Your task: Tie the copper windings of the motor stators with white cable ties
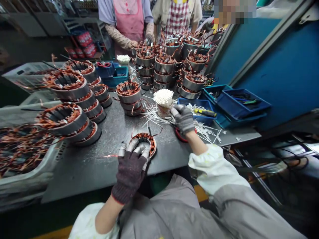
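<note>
A small copper-wound motor stator [152, 146] lies near the table's front edge. My left hand [132, 169], in a dark glove with pale-wrapped fingertips, curls its fingers over the rim and into the bore. To the right stands a wrapped holder [164, 111] packed with an upright bundle of thin white sticks or ties [163, 96]. My right hand [183, 119], in a grey glove, is at the holder's right side with its fingers bent together; anything between the fingertips is hidden. Below it shows a red-handled tool [181, 135], partly covered by the hand.
Stacked stators [74, 86] stand at left and more [163, 68] at the back. Loose white strips [153, 113] litter the table [109, 159]. A blue bin [205, 105] holds a yellow-handled tool [205, 113]. A crate [54, 162] flanks the left. Two people [128, 20] work opposite.
</note>
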Tool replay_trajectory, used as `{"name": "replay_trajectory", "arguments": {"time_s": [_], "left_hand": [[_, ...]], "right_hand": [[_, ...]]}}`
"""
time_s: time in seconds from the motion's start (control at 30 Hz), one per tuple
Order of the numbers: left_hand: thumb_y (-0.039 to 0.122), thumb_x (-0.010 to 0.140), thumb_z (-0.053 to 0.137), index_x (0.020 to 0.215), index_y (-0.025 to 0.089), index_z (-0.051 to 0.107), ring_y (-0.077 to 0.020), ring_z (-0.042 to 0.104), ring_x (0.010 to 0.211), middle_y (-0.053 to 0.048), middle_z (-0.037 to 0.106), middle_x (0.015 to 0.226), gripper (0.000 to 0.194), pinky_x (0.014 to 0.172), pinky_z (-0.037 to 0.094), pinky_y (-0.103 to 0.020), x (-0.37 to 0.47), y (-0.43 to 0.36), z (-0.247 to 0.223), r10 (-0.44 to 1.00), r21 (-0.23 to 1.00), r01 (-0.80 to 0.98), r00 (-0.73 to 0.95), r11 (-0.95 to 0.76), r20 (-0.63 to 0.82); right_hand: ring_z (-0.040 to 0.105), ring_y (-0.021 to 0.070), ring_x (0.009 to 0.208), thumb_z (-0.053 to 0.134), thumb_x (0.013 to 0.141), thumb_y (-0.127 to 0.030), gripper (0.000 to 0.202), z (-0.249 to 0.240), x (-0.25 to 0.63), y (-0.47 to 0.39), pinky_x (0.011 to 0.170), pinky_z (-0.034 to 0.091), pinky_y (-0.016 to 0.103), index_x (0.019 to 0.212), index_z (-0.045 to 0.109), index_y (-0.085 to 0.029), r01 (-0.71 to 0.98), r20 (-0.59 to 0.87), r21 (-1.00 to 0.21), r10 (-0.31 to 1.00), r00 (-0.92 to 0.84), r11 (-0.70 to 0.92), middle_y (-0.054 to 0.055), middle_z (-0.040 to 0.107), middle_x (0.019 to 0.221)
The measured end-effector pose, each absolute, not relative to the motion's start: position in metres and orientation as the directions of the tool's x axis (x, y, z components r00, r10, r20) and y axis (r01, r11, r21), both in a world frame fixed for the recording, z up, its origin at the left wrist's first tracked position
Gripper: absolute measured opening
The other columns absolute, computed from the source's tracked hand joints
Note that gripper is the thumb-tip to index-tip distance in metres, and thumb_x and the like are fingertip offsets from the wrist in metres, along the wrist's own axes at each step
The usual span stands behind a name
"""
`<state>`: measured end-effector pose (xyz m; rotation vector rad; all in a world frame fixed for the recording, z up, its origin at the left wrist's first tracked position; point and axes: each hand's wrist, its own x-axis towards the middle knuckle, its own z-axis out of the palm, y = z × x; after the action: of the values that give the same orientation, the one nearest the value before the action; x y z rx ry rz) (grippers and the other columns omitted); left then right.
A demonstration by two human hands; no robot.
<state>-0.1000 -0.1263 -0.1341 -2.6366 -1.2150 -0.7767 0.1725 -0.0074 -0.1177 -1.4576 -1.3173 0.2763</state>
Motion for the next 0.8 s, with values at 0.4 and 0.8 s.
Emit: {"name": "replay_trajectory", "arguments": {"time_s": [0.4, 0.8], "left_hand": [[0.025, 0.098, 0.055, 0.120, 0.021, 0.065, -0.0255, 0.065, 0.115, -0.007, 0.073, 0.116, 0.025, 0.116, 0.038, -0.051, -0.098, -0.120, -0.141, 0.651, 0.142, 0.696, 0.553, -0.704, 0.519], [0.029, 0.100, 0.050, 0.129, 0.023, 0.063, -0.0269, 0.060, 0.124, -0.009, 0.071, 0.120, 0.032, 0.117, 0.037, -0.055, -0.096, -0.127, -0.132, 0.758, 0.223, 0.734, 0.559, -0.641, 0.336]], "right_hand": [[0.063, 0.0133, 0.061, 0.066, 0.086, -0.047, 0.026, -0.104, 0.187, 0.020, 0.059, 0.056, 0.030, 0.090, 0.061, -0.022, -0.016, 0.388, -0.894, 0.792, 0.472, 0.447, -0.001, 0.067, 0.077], [0.073, 0.0189, 0.092, 0.055, 0.094, -0.015, 0.014, -0.142, 0.156, -0.187, 0.078, 0.060, 0.032, 0.101, 0.065, -0.023, 0.131, 0.545, -0.783, 0.772, -0.327, 0.608, 0.010, 0.074, 0.106]]}}
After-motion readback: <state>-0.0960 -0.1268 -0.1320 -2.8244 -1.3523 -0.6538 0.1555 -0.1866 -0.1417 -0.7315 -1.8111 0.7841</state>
